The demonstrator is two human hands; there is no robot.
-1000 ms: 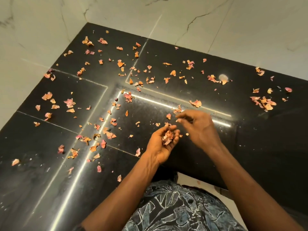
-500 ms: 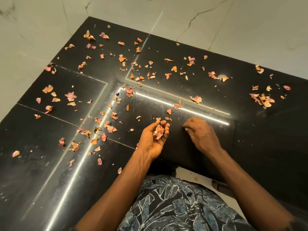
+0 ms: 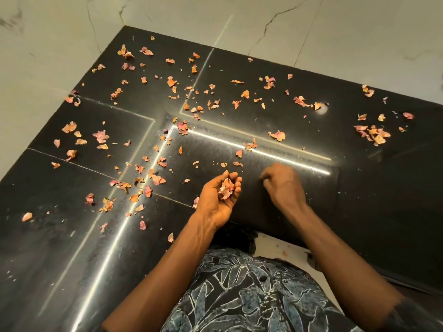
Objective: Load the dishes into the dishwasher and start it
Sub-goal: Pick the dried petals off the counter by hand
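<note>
No dishes or dishwasher are in view. Dried pink and orange petals [image 3: 276, 135] lie scattered over a glossy black L-shaped countertop [image 3: 359, 188]. My left hand [image 3: 219, 202] is cupped palm up above the counter and holds a small heap of petals [image 3: 226, 188]. My right hand [image 3: 284, 185] rests knuckles up on the counter just to its right, fingers bunched together against the surface. Whether a petal is between those fingertips is hidden.
White marble-look walls [image 3: 311, 25] close the counter at the back and left. A denser cluster of petals [image 3: 374, 134] lies at the far right, and more are spread over the left wing [image 3: 100, 137]. The counter's front edge [image 3: 275, 232] runs just before my patterned shirt [image 3: 239, 295].
My right hand has left the spot above my cupped left hand and dropped to the counter on the right. My left hand has stayed cupped with its petals.
</note>
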